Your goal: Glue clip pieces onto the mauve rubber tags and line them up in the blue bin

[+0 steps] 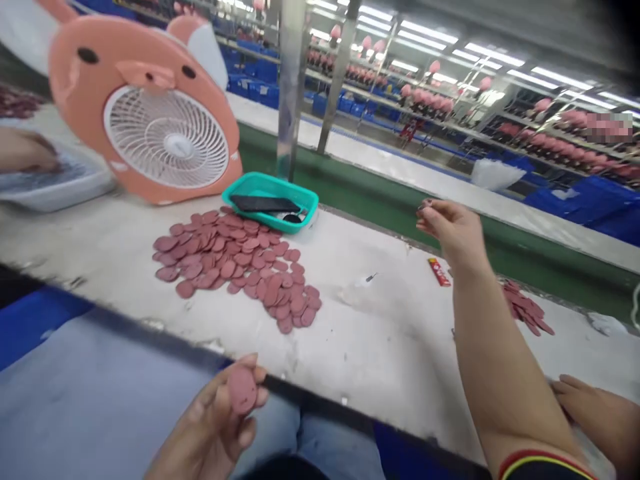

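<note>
Low in front of me, near the table's front edge, my left hand point(215, 417) is closed on a reddish-brown oval disc point(243, 391) with small dark marks near its lower rim. My right arm reaches out over the far edge of the table. At its end my right hand point(453, 230) is pinched around a small dark thing point(426, 204), too small to name. Between the hands and further left lies a spread heap of similar oval discs point(235, 257). A tiny dark piece point(371, 277) rests on the white tabletop point(360, 333).
A pink animal-shaped fan point(145, 113) stands behind the heap, beside a green plastic basket point(309, 212) with a dark flat object inside. Right lie a red wrapper point(439, 272) and more discs point(525, 307). Other people's hands show at left point(25, 150) and right point(597, 410).
</note>
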Available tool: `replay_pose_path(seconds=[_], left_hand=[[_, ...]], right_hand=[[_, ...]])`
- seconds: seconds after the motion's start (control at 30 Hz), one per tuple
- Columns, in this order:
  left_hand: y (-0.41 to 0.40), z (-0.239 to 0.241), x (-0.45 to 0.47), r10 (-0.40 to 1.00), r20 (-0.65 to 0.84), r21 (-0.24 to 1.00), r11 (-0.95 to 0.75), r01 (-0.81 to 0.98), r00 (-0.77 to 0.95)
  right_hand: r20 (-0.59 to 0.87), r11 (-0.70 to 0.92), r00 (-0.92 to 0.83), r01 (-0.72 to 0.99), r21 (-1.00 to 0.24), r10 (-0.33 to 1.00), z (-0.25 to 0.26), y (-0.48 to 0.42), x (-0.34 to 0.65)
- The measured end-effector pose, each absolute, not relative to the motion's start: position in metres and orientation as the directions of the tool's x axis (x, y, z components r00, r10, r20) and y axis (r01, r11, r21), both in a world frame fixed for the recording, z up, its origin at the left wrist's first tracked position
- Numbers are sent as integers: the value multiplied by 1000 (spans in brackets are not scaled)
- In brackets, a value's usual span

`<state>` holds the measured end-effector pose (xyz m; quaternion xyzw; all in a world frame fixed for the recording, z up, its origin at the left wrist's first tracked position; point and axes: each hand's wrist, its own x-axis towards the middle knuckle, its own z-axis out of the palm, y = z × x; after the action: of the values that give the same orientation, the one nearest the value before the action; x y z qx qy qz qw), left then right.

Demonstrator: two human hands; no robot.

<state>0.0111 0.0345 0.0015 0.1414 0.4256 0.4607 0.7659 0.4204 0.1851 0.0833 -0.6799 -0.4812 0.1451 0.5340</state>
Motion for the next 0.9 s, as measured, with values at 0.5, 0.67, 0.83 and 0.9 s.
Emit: replay_pose_path(seconds=[0.5, 0.67, 0.83, 0.9], left_hand=[[1, 21, -7, 768, -476, 575, 641, -509, 429], [-2, 19, -8, 759, -404, 578, 644, -501, 511], [-3, 19, -7, 751, -434, 570, 657, -493, 498], [-3, 18, -6, 742, -466, 563, 669, -485, 482]], right_hand=[[187, 253, -308, 190, -949, 933, 67, 15, 183], [166, 250, -335, 225, -942, 928, 67, 13, 185], [228, 330, -374, 238, -913, 899, 70, 11, 186], [243, 355, -383, 256, -899, 891, 71, 11, 187]])
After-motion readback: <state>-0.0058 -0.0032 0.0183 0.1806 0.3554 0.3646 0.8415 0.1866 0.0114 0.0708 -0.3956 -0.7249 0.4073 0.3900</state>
